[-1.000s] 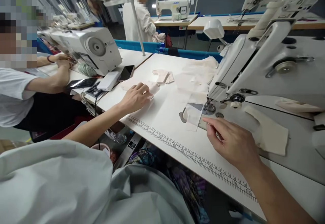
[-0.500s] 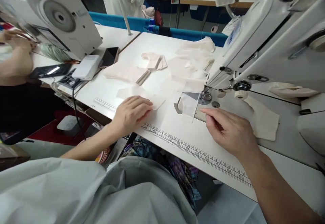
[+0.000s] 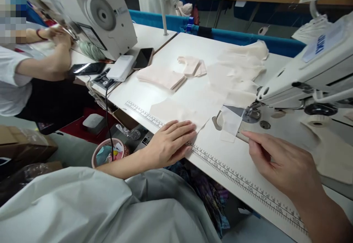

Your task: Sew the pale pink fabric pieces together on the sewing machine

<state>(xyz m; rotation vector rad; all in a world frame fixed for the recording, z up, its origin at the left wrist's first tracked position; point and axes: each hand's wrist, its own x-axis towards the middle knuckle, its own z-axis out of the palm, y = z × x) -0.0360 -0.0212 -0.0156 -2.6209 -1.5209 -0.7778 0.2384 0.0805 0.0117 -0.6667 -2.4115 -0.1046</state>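
Head view: my left hand, flat and spread, has dragged one pale fabric piece from the stack to the table's ruler edge. Right hand, open, empty, stays near the needle plate.

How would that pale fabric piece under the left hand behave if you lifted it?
The fabric piece lies thin and flat on the table, so it probably droops and weighs little. Under the flat left hand it likely slides easily over the smooth top.

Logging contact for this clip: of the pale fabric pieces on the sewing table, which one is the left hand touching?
The flat single piece at the table's front edge, by the printed ruler; the left hand lies on its near edge. The stacked and folded pieces farther back are untouched.
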